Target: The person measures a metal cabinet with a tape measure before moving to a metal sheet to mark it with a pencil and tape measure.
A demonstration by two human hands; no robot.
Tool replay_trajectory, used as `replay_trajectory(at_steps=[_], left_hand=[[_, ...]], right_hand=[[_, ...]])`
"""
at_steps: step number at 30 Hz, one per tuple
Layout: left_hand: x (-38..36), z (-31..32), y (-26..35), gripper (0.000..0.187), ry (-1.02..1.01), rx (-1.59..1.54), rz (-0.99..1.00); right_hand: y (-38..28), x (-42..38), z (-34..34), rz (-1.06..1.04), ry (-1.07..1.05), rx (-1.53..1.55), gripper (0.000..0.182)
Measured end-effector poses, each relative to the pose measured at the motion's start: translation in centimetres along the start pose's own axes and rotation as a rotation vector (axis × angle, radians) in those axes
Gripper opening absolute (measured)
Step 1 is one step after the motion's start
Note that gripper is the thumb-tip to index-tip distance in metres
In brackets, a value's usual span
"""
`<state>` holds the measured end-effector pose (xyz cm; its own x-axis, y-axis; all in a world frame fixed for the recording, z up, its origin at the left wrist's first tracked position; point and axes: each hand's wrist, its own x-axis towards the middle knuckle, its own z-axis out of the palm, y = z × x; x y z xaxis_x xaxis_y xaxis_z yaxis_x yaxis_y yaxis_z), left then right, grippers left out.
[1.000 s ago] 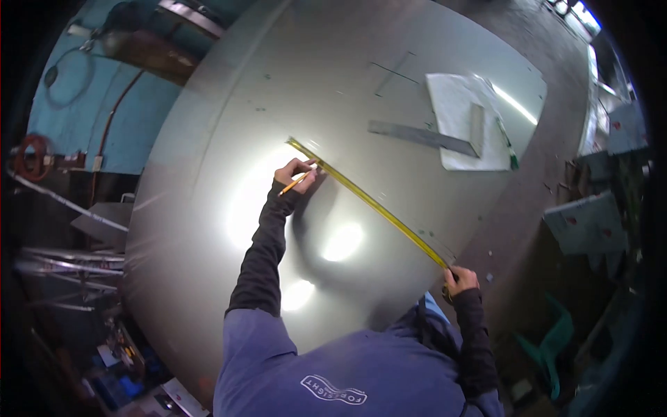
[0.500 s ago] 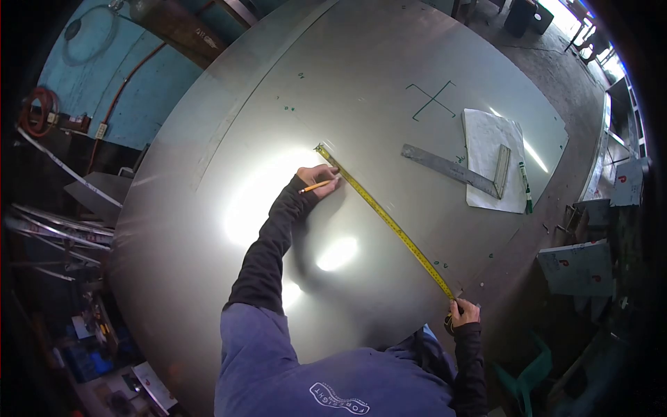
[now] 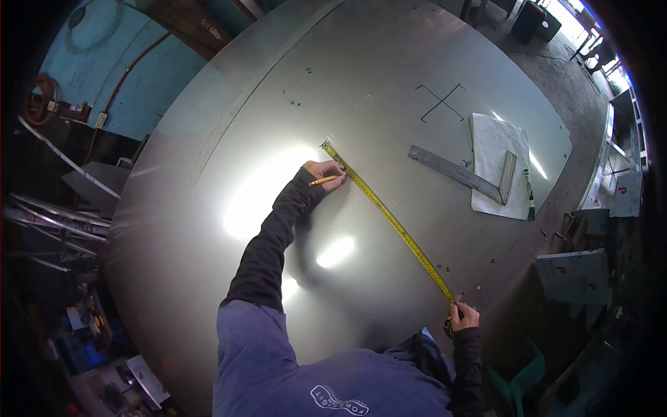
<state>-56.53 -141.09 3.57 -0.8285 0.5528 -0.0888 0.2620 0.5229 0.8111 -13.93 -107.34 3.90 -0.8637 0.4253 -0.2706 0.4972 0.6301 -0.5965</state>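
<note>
My left hand (image 3: 326, 175) holds an orange pencil (image 3: 324, 180) and rests at the upper part of the yellow tape measure blade (image 3: 394, 220). The blade lies diagonally across the large metal sheet (image 3: 375, 306). At the sheet's lower right edge, my right hand (image 3: 465, 316) is closed round the tape measure's case, which is mostly hidden by the fingers. A metal square (image 3: 451, 171) lies right of the blade, partly over a sheet of white paper (image 3: 484, 139). Beside the paper is a green marker (image 3: 531, 201). Green marks show on the metal, among them a cross (image 3: 442, 103).
Cut metal pieces (image 3: 575, 276) stand beyond the right edge, near a green object (image 3: 522, 379). On the left are metal strips (image 3: 62, 226), a coiled red hose (image 3: 40, 99) and a cylinder (image 3: 177, 24). A cluttered shelf (image 3: 114, 382) sits at lower left.
The view has shifted slightly, so the square and paper appear a little farther right. Both hands keep nearly the same places on the tape, and the pencil lies a little flatter.
</note>
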Motion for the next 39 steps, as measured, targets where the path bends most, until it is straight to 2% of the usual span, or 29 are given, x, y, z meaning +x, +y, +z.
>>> replay_trajectory(at_steps=[20,23,26,28,32,35,39], left_hand=[[0.7,0.0,-1.5,0.015,-0.040,0.016,0.070],[0.9,0.0,-1.6,0.015,-0.075,0.053,0.033],[1.2,-0.5,-1.0,0.017,-0.089,0.108,0.109],[1.3,-1.8,1.6,0.017,-0.235,0.317,0.081],[1.9,-1.3,0.5,0.018,-0.161,0.236,0.108],[1.2,-0.8,0.5,0.013,-0.103,0.065,0.016],[0.7,-0.7,0.8,0.017,-0.059,0.096,0.056]], right_hand=[[0.3,0.0,0.1,0.002,-0.002,-0.026,0.018],[0.2,-0.1,0.1,-0.008,0.009,-0.041,0.018],[0.4,-0.1,0.3,-0.017,0.029,-0.035,0.017],[0.3,-0.2,0.3,-0.017,0.032,-0.017,0.017],[0.1,0.0,0.1,-0.005,0.007,-0.028,0.017],[0.3,-0.1,0.2,-0.015,0.018,-0.044,0.017],[0.4,-0.2,0.4,-0.019,0.033,-0.032,0.017]])
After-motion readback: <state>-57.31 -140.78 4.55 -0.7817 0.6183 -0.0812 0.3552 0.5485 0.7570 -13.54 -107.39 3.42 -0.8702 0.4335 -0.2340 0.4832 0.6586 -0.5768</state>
